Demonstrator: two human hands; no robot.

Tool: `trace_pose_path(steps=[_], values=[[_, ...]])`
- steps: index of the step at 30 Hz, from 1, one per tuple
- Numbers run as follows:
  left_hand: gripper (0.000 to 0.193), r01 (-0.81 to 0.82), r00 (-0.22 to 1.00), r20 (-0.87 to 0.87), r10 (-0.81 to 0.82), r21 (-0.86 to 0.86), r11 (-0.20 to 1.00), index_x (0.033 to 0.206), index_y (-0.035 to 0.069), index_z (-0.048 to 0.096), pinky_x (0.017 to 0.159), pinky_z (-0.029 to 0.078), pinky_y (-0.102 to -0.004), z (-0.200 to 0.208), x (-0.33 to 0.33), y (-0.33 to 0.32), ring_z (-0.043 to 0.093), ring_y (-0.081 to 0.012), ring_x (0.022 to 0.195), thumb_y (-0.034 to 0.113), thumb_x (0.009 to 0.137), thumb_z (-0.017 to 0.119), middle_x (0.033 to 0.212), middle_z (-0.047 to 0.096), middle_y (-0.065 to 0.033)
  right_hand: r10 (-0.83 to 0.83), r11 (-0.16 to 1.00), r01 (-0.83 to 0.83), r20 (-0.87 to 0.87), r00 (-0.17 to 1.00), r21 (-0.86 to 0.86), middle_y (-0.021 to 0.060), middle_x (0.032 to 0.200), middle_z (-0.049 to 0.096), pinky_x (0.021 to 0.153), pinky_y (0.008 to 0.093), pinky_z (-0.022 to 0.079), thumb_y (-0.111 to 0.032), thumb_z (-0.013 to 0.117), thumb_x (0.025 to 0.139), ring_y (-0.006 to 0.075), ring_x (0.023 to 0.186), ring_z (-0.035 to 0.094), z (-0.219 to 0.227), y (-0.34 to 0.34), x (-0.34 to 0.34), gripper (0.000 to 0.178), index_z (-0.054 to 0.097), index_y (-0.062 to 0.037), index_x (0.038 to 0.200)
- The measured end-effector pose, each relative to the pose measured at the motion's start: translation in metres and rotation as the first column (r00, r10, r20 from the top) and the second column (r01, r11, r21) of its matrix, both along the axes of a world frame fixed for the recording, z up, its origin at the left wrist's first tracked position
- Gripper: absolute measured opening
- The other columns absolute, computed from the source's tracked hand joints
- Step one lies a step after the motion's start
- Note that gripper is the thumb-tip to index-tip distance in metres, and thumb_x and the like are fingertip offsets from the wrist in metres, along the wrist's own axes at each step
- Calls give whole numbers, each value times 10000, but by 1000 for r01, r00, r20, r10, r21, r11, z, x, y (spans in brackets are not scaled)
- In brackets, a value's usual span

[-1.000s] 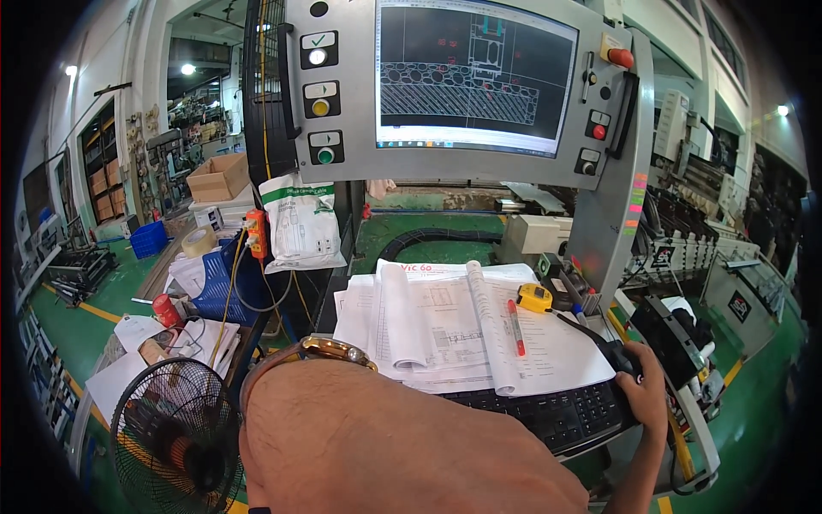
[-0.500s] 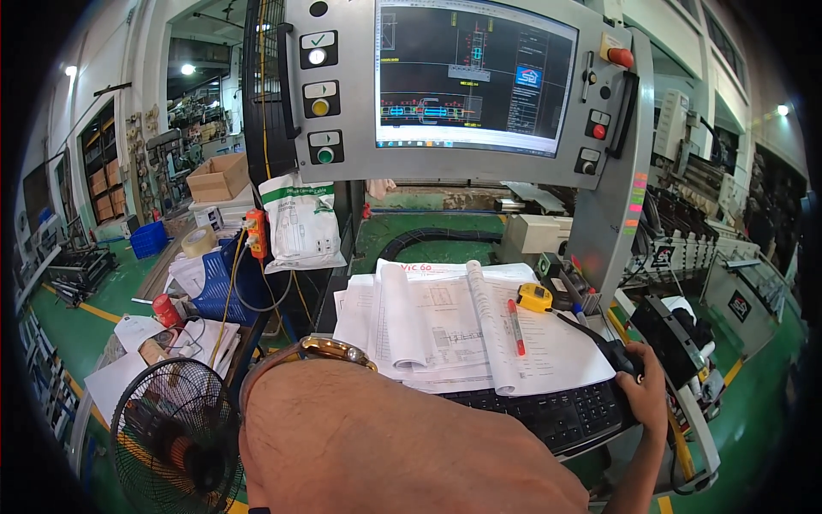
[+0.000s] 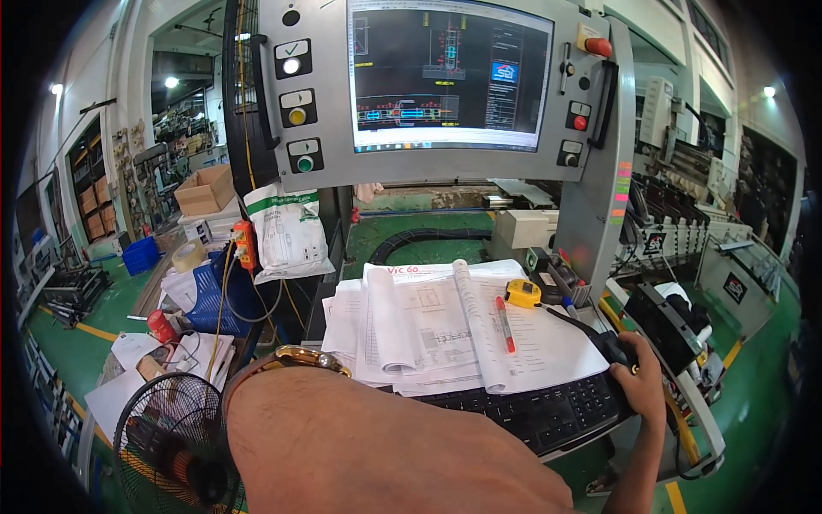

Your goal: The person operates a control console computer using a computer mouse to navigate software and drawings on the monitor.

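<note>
At the right end of the black keyboard (image 3: 548,420), my right hand (image 3: 642,377) is closed over a black computer mouse (image 3: 614,349), its fingers partly hidden. My left forearm (image 3: 385,437) fills the lower middle, with a gold-cased wristwatch (image 3: 312,358) on the wrist; the left hand itself is out of sight. Printed sheets (image 3: 428,321) with curled pages lie over the keyboard's back edge. A red-and-white pen (image 3: 505,325) rests on them, beside a yellow tape measure (image 3: 522,294).
Above stands a grey machine control panel (image 3: 330,163) with a lit screen (image 3: 445,77) of line drawings. At left are a black wire fan (image 3: 175,445), a blue bin (image 3: 218,295), a white plastic packet (image 3: 287,236) and a cardboard box (image 3: 204,190). A grey post (image 3: 599,188) rises at right.
The panel, papers and keyboard have shifted slightly left in the picture as my view turned. My right hand stays at the mouse, and my left forearm remains across the front.
</note>
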State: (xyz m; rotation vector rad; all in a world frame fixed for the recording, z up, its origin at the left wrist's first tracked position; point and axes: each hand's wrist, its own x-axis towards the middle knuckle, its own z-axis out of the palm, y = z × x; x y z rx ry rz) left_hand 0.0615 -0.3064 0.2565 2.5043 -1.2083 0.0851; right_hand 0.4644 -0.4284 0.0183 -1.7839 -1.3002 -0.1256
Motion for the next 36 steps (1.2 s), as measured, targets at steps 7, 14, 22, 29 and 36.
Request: trace_pose_path(steps=[7, 14, 22, 29, 36], values=[[1059, 44, 998, 39, -48, 83, 996, 1476, -77, 618, 941, 619, -432, 4, 5, 2, 746, -386, 1127, 749, 837, 792, 1314, 725, -266, -16, 999, 16, 2, 1000, 36, 201, 1329, 696, 1115, 411, 479, -184, 756, 787, 347, 1249, 673, -2, 1, 2, 553, 635, 0, 1294], [1084, -6, 1000, 24, 8, -93, 996, 1473, -63, 631, 915, 624, -422, -7, 13, 6, 751, -376, 1111, 835, 869, 691, 1323, 731, -247, -20, 999, 22, -48, 999, 33, 205, 1323, 716, 1114, 408, 486, -197, 751, 763, 356, 1230, 693, 0, -2, 0, 538, 654, 5, 1252], [1113, -44, 996, -90, 27, -189, 981, 1461, -77, 634, 904, 627, -424, -11, 15, 8, 754, -383, 1102, 871, 878, 637, 1310, 732, -258, 12, 1000, -10, -61, 998, 30, 197, 1279, 720, 1090, 396, 504, -188, 741, 746, 341, 1196, 703, 5, -3, -5, 598, 677, 19, 1303], [1090, -25, 996, -92, 8, -182, 983, 1466, -70, 633, 918, 624, -425, -8, 16, 6, 748, -393, 1104, 850, 883, 657, 1335, 721, -259, -2, 999, 4, -58, 998, 40, 190, 1286, 725, 1111, 396, 495, -183, 745, 742, 336, 1226, 702, 2, -2, -3, 585, 676, 21, 1287], [1061, -3, 1000, -7, 3, -100, 995, 1461, -67, 640, 926, 621, -423, -4, 13, 4, 748, -392, 1109, 832, 899, 662, 1351, 715, -259, 0, 998, 4, -71, 997, 56, 197, 1299, 725, 1117, 398, 494, -179, 739, 735, 336, 1223, 702, 1, -2, -2, 574, 684, 29, 1267]])
